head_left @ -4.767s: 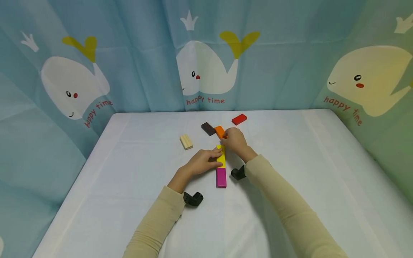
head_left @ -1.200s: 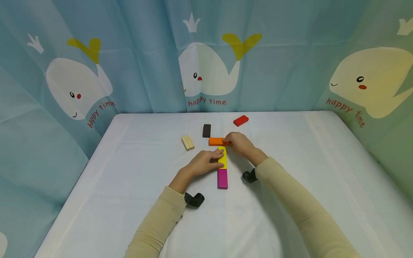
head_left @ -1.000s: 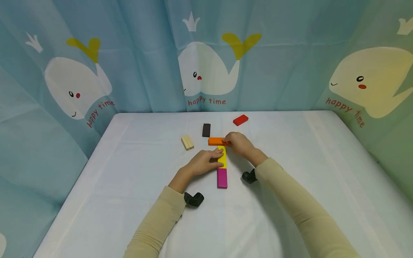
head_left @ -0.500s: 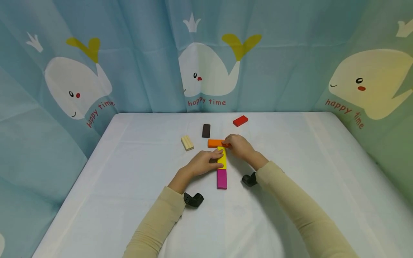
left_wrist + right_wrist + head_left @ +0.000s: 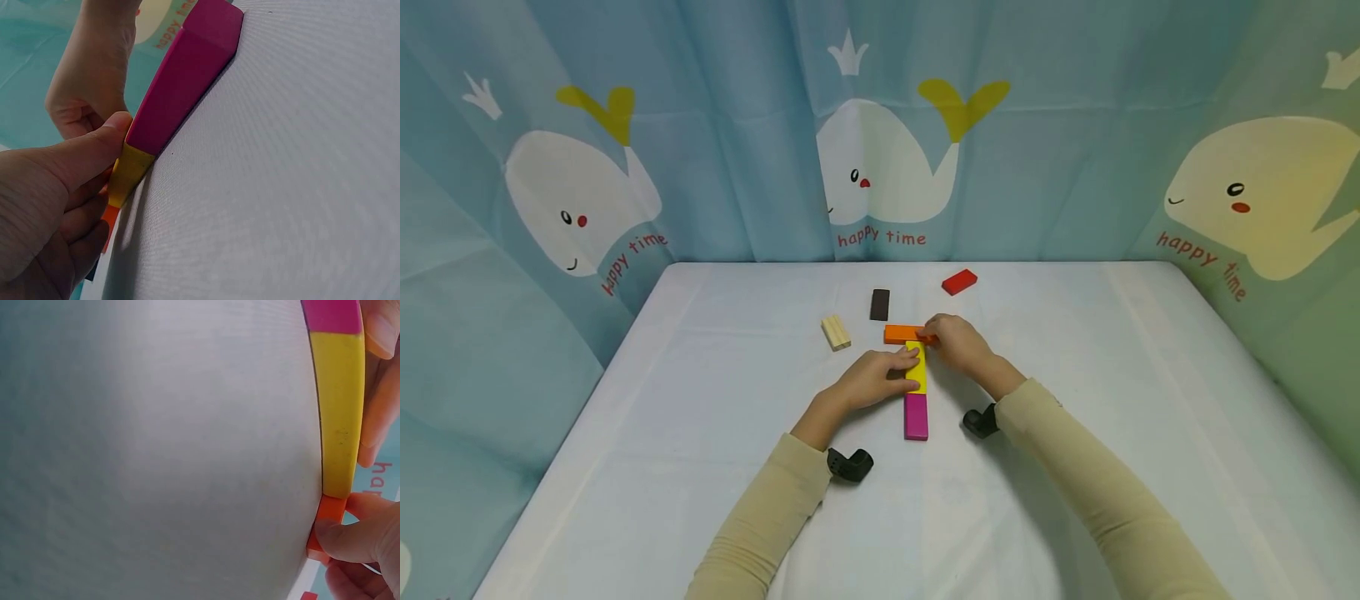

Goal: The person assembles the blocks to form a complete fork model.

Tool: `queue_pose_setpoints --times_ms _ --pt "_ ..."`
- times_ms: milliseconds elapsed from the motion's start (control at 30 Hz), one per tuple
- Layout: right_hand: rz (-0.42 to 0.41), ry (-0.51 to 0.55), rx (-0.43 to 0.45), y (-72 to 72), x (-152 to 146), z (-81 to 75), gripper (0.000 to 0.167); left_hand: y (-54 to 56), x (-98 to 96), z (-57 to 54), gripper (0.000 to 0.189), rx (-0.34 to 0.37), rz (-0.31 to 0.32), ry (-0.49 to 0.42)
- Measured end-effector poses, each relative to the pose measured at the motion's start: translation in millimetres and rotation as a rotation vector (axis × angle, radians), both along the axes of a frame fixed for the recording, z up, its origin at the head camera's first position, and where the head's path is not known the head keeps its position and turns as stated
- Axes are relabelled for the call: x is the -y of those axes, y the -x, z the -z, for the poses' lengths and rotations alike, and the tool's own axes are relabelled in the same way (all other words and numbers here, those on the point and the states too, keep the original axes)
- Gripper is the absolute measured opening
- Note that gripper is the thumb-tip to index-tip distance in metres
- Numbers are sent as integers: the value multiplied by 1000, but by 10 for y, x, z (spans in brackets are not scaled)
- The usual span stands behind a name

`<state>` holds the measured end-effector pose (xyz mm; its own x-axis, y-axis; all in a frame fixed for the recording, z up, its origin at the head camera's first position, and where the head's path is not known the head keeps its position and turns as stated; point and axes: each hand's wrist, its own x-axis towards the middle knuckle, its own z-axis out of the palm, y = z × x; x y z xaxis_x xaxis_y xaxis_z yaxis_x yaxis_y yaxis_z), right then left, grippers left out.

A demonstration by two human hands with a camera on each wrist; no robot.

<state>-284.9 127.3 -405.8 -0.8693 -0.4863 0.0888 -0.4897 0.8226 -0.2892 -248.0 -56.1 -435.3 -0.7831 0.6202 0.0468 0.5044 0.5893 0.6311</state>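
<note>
In the head view my left hand (image 5: 868, 377) rests its thumb and fingers on the yellow block (image 5: 922, 379). The left wrist view shows its thumb on the top near the seam with the magenta block (image 5: 181, 75). That magenta block (image 5: 916, 417) lies end to end with the yellow one, on the near side. My right hand (image 5: 958, 343) pinches the right end of the orange block (image 5: 901, 334), which lies crosswise at the yellow block's far end. In the right wrist view the orange block (image 5: 331, 510) meets the yellow block (image 5: 337, 412); the fingers hide part of it.
A dark brown block (image 5: 880, 305) lies just beyond the orange block's left end. Pale wooden pieces (image 5: 835, 332) lie side by side to the left. A red block (image 5: 959, 282) sits farther back on the right. A whale-print curtain (image 5: 737, 167) borders the white table (image 5: 700, 467).
Since the oldest frame the orange block has turned from slanted to crosswise, and the dark brown block has straightened. Lately the orange block has shifted slightly nearer to the yellow block. My left hand stays put.
</note>
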Motion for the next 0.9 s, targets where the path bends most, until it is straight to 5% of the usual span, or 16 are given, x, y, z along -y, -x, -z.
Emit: queue_pose_setpoints --times_ms 667,900 --pt "47 14 16 -15 -13 35 26 3 -21 -16 53 9 -10 9" --pt "-9 16 13 -29 -42 7 25 -10 -16 -36 52 -35 15 63"
